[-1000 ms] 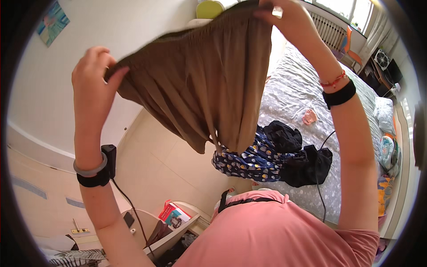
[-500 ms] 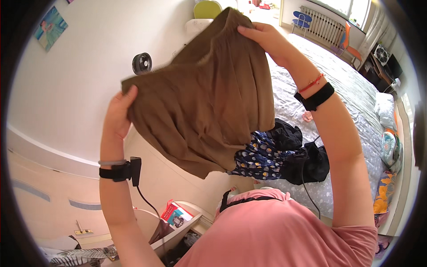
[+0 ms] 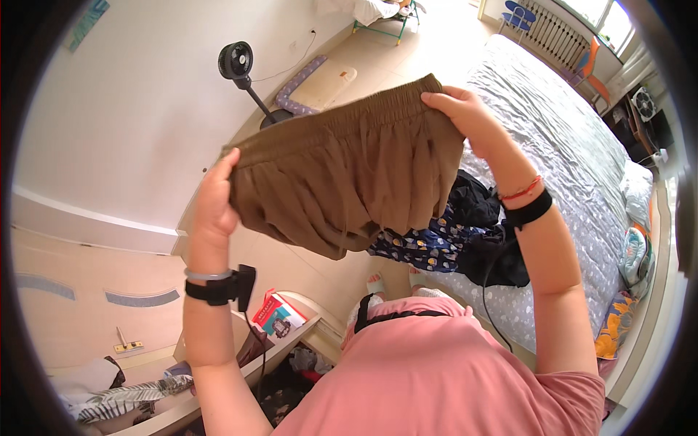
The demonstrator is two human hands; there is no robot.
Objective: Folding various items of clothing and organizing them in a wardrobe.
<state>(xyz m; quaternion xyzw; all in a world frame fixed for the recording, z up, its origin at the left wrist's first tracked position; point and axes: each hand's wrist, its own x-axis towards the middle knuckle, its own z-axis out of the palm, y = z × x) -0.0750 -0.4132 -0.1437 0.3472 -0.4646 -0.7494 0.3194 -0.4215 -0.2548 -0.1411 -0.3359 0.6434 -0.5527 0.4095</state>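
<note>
A pair of brown shorts (image 3: 331, 174) with a gathered elastic waistband hangs stretched out in front of me. My left hand (image 3: 214, 192) is closed on the left end of the waistband, its thumb on the near side. At the other end, slightly higher, my right hand (image 3: 469, 120) grips the waistband, thumb also in front. The fingers of both hands are partly hidden behind the cloth. Below and behind the shorts, a dark blue patterned garment (image 3: 436, 243) and black clothing (image 3: 498, 258) lie on the bed's near edge.
The bed (image 3: 552, 131) with grey-white bedding stretches along my right. A black fan (image 3: 236, 62) stands by the left wall, near a mat (image 3: 320, 83) on the floor. At lower left, an open drawer (image 3: 294, 378) holds clothes, with a red-and-white box (image 3: 280, 316) beside it.
Both hands have moved right and down with the shorts. The waistband is now drawn straighter and faces me, showing its gathers; previously the waist opening gaped.
</note>
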